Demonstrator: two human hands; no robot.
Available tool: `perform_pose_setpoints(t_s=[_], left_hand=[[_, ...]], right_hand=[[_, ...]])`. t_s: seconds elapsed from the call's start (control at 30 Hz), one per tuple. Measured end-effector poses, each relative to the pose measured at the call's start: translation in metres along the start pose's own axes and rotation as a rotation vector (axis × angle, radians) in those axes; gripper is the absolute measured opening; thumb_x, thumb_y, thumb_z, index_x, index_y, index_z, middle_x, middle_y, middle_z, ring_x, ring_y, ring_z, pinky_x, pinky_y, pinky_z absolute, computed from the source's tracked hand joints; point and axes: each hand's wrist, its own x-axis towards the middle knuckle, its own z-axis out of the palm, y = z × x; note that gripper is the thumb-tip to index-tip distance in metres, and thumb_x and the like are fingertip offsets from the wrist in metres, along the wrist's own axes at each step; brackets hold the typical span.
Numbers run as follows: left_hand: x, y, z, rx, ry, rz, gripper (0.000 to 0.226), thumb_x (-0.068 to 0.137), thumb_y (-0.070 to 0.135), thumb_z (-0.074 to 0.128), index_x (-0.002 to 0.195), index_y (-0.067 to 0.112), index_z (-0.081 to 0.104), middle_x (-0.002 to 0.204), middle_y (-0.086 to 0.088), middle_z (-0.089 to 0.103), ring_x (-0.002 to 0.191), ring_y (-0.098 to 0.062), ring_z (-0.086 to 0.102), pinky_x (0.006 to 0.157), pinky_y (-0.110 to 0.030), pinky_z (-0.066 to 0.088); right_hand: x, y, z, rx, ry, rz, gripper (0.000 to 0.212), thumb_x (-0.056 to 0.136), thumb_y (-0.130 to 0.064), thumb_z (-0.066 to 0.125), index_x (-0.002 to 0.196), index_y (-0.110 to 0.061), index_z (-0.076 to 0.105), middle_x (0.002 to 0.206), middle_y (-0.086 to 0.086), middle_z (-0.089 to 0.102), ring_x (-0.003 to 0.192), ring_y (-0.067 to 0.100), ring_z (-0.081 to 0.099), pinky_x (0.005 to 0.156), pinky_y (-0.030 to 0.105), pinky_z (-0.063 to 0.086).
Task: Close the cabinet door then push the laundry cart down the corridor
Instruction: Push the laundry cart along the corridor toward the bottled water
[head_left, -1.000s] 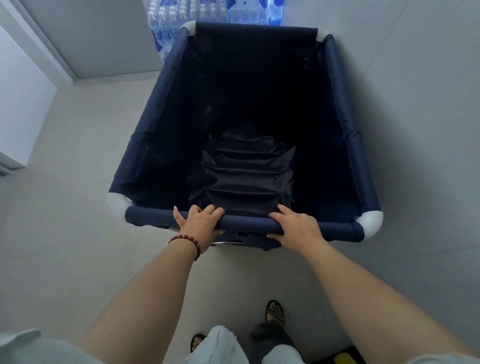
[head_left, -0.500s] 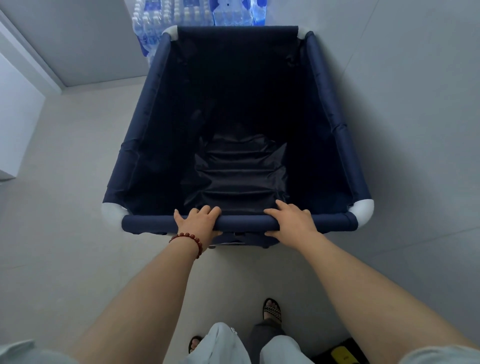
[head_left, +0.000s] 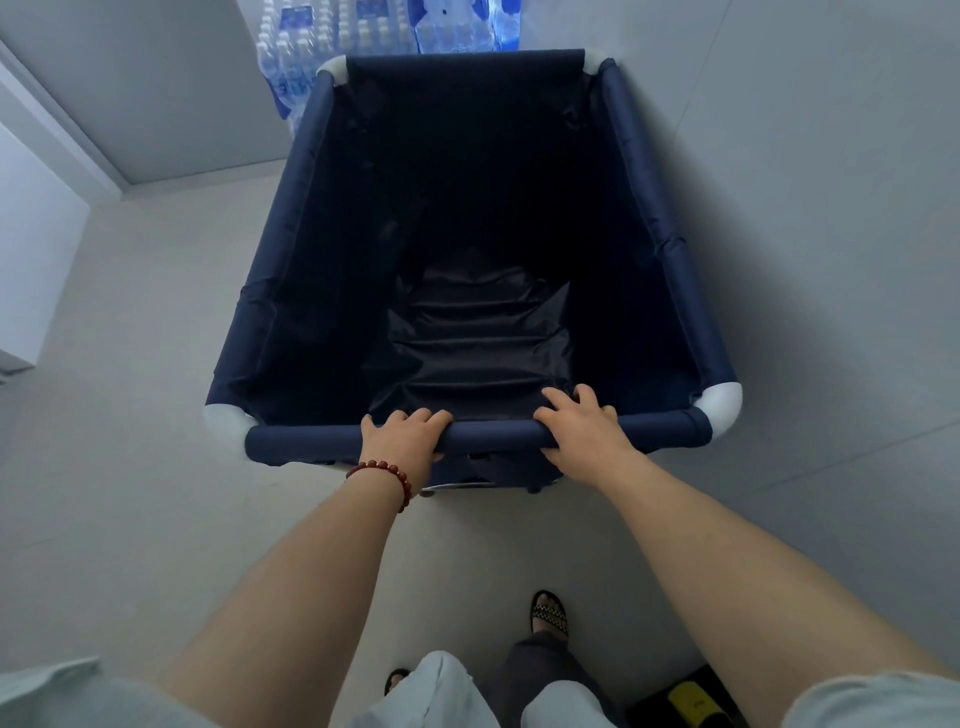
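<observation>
This is looking like a service corridor or storeroom in a lodging or office building: pale floor tiles (head_left: 130, 467) are running up to bare grey walls (head_left: 156, 78), shrink-wrapped water packs (head_left: 363, 31) are sitting stacked at the far end, and a fabric cart (head_left: 311, 441) is standing on the tiles.

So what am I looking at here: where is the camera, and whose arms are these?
No machine here. A person wears a wide-angle camera on the head, so you look down along their bare arms. The left hand, with a red bracelet on its wrist, and the right hand both grip the near rail of a navy fabric cart, fingers curled over it. Inside the cart only dark crumpled fabric shows. It stands on a pale floor. Past its far end are packs of water bottles. At the bottom you see one sandal.
</observation>
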Motion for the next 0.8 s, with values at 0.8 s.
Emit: perform_pose_setpoints(t_s=[0.8], left_hand=[[0.029, 0.084, 0.002, -0.082, 0.04, -0.004, 0.037, 0.091, 0.031, 0.053, 0.126, 0.033, 0.038, 0.12, 0.006, 0.054, 0.115, -0.023, 0.047, 0.106, -0.064, 0.018]], right_hand=[[-0.002, 0.095, -0.017, -0.026, -0.03, -0.048, 0.035, 0.091, -0.026, 0.057, 0.125, -0.021, 0.051, 0.152, -0.003, 0.024, 0.129, 0.033, 0.026, 0.093, 0.048, 0.037]])
